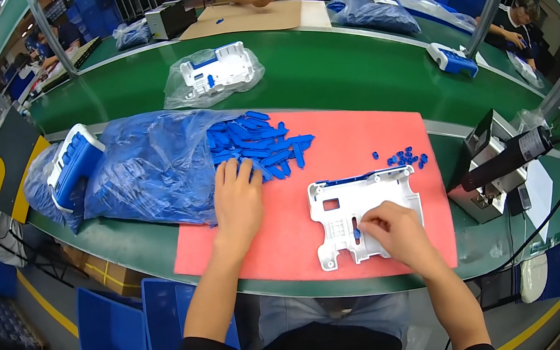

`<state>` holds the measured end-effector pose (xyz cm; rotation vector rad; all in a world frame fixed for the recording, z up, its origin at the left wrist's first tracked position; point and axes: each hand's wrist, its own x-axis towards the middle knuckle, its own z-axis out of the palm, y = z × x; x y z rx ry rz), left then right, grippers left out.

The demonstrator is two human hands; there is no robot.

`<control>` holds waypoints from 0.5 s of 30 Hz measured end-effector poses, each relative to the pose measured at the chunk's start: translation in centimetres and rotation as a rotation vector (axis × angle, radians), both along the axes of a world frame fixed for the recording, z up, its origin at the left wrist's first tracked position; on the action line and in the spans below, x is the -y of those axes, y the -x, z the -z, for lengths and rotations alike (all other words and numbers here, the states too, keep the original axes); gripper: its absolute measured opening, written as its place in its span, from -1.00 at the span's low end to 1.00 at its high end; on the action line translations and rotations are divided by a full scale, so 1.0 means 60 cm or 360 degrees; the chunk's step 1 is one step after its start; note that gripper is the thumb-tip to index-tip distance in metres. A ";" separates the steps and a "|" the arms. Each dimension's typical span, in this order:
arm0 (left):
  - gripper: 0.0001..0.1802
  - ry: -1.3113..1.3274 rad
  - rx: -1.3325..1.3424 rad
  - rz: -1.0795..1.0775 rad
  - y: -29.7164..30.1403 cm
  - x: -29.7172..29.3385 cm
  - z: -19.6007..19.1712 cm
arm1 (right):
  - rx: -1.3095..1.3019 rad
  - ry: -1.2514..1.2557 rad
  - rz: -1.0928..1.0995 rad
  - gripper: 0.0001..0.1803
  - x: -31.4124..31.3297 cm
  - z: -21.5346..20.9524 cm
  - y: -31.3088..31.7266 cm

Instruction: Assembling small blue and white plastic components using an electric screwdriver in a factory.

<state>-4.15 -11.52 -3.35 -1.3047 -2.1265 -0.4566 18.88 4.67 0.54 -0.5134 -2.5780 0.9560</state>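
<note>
A white plastic housing (337, 221) lies on the pink mat, hollow side up, with a blue strip along its far edge. My right hand (396, 231) is over its right half, thumb and forefinger pinched at a small blue plastic piece (357, 233) by a narrow slot. The fingertips partly hide that piece. To the left, my left hand (237, 196) rests with fingers stretched out on the near edge of a heap of long blue plastic pieces (251, 141). These spill from a clear plastic bag (144, 169) full of blue parts.
Small blue caps (404, 157) lie beyond the housing. A corded black electric screwdriver (506, 159) sits by a metal box at right. A blue-and-white case (75, 168) leans on the bag. Another housing (217, 72) lies on the green belt (312, 57). A person stands across it.
</note>
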 end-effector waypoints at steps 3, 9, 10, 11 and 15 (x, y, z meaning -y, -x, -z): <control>-0.76 0.0034 -0.0048 0.0054 0.004 -0.003 0.003 | -0.0280 0.0186 0.0144 -0.89 -0.005 -0.021 -0.009; -0.82 -0.0634 0.1390 0.0743 -0.141 -0.002 -0.062 | -0.0482 0.0369 -0.0150 -0.68 0.005 -0.070 -0.004; -0.83 -0.0615 0.1678 0.0881 -0.166 -0.005 -0.074 | -0.0472 0.0419 -0.0253 -0.67 0.015 -0.077 0.001; -0.83 -0.0621 0.1705 0.0874 -0.178 -0.014 -0.072 | -0.0420 0.0405 -0.0386 -0.66 0.009 -0.070 0.000; -0.80 -0.0618 0.2800 0.0874 -0.184 -0.040 -0.060 | -0.0253 0.0514 -0.0237 -0.70 0.004 -0.064 -0.001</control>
